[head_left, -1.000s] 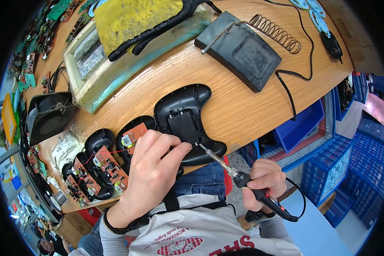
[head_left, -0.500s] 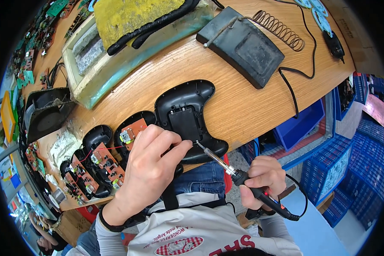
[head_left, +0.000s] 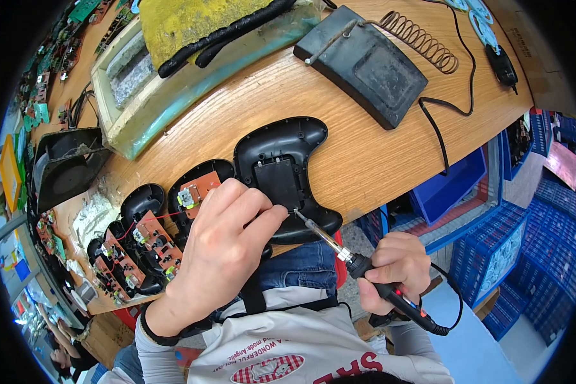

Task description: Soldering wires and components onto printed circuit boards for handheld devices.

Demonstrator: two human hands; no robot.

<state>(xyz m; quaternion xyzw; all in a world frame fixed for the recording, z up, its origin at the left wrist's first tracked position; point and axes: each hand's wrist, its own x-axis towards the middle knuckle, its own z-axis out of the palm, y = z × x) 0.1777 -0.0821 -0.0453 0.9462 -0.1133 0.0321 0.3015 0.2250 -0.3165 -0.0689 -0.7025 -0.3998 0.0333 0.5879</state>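
Note:
A black gamepad-shaped shell half (head_left: 253,141) lies open side up at the table's front edge, a rectangular battery compartment (head_left: 278,181) in its middle. My right hand (head_left: 400,269) grips a soldering iron (head_left: 383,286) by its black handle. The iron's tip meets the lower edge of the compartment. My left hand (head_left: 221,246) is closed in a pinch by that same edge, close to the tip; what its fingertips hold is too small to make out. Left of it, another shell holds a reddish-brown circuit board (head_left: 206,185), partly hidden by my hand.
More shells with circuit boards (head_left: 157,240) line the table's left front, joined by thin red wires. Farther back are a black iron stand (head_left: 384,73) with a coil holder (head_left: 422,45), a yellow pad (head_left: 205,25) on a wooden tray (head_left: 134,131), and a black fan (head_left: 70,169). Blue crates (head_left: 493,246) stand at right.
The shell half has turned very slightly, its upper end shifting right. My left hand has shifted a little left; the iron stays at nearly the same spot on the compartment's edge.

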